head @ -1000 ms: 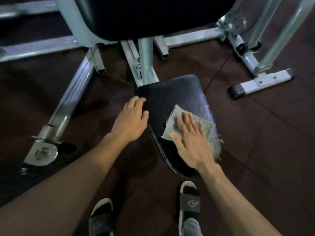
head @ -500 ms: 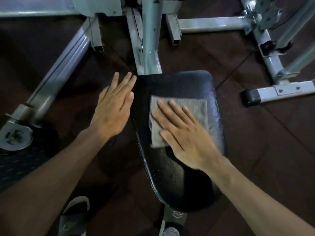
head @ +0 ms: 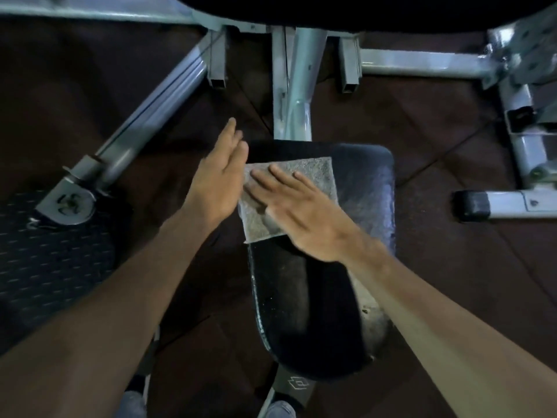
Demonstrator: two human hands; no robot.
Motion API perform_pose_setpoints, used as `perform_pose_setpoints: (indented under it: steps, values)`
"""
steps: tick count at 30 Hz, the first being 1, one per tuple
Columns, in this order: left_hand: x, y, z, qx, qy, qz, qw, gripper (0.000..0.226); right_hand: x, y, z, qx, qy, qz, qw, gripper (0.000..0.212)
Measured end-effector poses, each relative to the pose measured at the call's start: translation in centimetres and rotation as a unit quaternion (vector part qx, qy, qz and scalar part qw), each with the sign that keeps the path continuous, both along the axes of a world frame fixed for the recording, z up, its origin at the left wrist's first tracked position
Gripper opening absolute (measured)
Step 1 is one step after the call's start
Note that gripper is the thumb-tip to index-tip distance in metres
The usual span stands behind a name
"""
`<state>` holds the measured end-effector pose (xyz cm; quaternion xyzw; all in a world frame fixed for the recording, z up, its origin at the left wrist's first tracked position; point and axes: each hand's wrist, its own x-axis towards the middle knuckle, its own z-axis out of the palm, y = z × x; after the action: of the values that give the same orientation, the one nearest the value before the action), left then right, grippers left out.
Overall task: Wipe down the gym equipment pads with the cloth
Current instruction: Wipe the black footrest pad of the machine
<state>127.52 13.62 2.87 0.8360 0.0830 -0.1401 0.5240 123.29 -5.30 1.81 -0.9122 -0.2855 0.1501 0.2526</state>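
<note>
Underfoot, the pale steel frame [head: 297,95] carries a long black seat pad [head: 304,312], its long axis running away from the person. Near the pad's far left corner lies a grey, speckled square cloth [head: 313,176], pressed flat under the right hand [head: 304,212], fingers spread. Beside the pad's left edge, the left hand [head: 215,182] is flat, grasping nothing.

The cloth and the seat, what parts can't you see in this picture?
Head view only:
- cloth: its near right part is under the right hand.
- seat pad: the left edge sits behind the left hand; the right forearm crosses its right side.
- upper pad: cut off by the top edge.
- Both hands are motion-blurred.
</note>
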Motion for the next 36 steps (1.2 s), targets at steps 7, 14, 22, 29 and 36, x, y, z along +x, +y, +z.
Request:
perform_pose_setpoints:
  steps: [7,14,22,29,36]
  values:
    - [-2.1,-6.7,-1.8,0.344,-0.218,-0.377,0.832,0.062,-1.0,-6.2,-0.4,0.056,0.019,-0.389,0.919,0.053]
    - [2.4,-5.9,-3.7,0.384,-0.177,-0.233,0.876,0.058,-1.0,-6.2,-3.0,-0.105,-0.076,-0.314,0.94,0.057]
    - [-19.8,-11.6,-2.3,0.384,-0.076,-0.053,0.919,0.063,-1.2,-6.0,-2.8,-0.131,-0.092,-0.283,0.946,0.058]
    - [-9.9,-13.4,-2.7,0.415,-0.046,0.033,0.908,0.067,1.6,-10.0,-1.9,-0.159,-0.094,-0.107,0.977,0.062]
    - [-14.2,-20.1,-2.0,0.405,-0.05,0.06,0.911,0.062,4.1,-12.5,-2.3,-0.098,-0.074,0.007,0.992,0.06]
